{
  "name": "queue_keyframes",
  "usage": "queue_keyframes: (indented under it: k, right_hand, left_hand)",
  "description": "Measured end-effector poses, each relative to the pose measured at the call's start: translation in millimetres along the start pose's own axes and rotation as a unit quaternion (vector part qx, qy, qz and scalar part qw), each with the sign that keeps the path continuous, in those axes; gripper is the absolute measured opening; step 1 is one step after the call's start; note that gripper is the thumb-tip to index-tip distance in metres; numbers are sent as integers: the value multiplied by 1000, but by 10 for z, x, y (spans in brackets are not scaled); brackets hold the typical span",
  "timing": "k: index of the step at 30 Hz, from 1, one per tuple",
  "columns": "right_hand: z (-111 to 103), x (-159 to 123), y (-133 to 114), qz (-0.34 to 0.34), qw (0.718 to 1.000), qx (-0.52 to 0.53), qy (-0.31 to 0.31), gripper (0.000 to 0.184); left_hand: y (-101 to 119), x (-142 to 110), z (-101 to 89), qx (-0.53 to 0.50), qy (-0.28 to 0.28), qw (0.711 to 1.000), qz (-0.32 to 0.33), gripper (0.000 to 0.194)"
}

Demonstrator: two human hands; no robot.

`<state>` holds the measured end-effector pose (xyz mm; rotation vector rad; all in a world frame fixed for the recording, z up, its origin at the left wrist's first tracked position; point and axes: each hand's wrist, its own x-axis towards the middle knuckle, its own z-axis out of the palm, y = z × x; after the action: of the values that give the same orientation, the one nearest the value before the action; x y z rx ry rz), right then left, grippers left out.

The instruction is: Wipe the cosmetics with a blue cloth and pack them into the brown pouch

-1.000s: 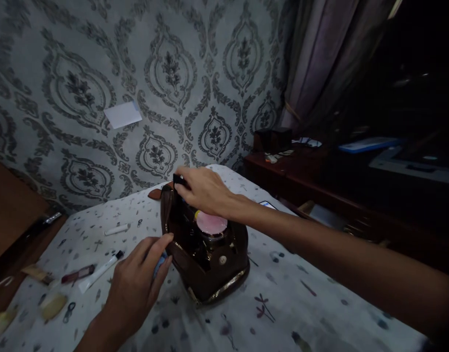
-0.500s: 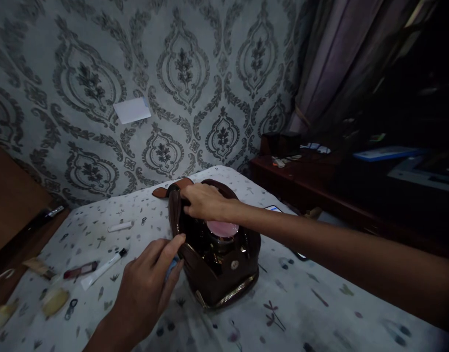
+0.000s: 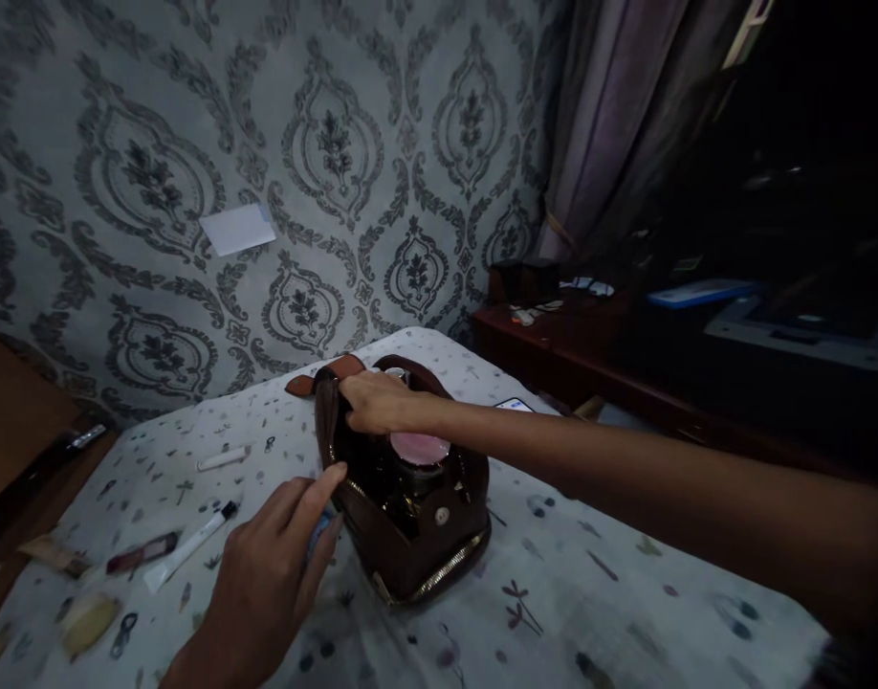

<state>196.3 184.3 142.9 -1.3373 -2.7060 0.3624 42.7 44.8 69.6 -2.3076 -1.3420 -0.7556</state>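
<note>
A dark brown handbag (image 3: 410,565) with gold zips lies unzipped on the patterned bed sheet. My left hand (image 3: 274,555) is at its near left side, index fingertip on the zipped rim and thumb lower, outside the bag. A bit of something blue (image 3: 319,528) shows between thumb and fingers; its kind is unclear. Across the opening reaches my right hand (image 3: 378,402), its fingers bent down inside the bag by the far left rim, the tips hidden. Inside, below my right wrist, sits a round pink-topped item (image 3: 419,448). A tan strap (image 3: 339,367) lies behind the bag.
To the left on the sheet are a white tube with a black cap (image 3: 191,547), a dark red tube (image 3: 142,552), a white stick (image 3: 224,458) and a yellowish round item (image 3: 89,624). A phone (image 3: 515,405) lies behind my right forearm. A dark red cabinet (image 3: 539,354) stands at right.
The camera view has shifted slightly, so most things appear further left. Both hands keep nearly the same places at the bag; my right hand sits slightly deeper by the far rim.
</note>
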Motion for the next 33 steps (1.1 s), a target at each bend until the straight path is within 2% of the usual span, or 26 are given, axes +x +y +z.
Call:
queue_keyframes:
  k: [14, 22, 26, 33]
  right_hand:
    - [85, 88, 119, -16, 999, 30, 1, 34]
    - [43, 9, 148, -32, 998, 51, 23, 32]
    - [3, -20, 213, -8, 998, 60, 34, 32]
    - [-38, -99, 306, -15, 993, 95, 72, 30]
  left_hand:
    - [28, 59, -26, -35, -21, 999, -11, 40]
    - [51, 138, -55, -64, -34, 997, -7, 40]
    - [53, 140, -59, -88, -56, 994, -20, 42]
    - [78, 203, -103, -102, -112, 987, -56, 42]
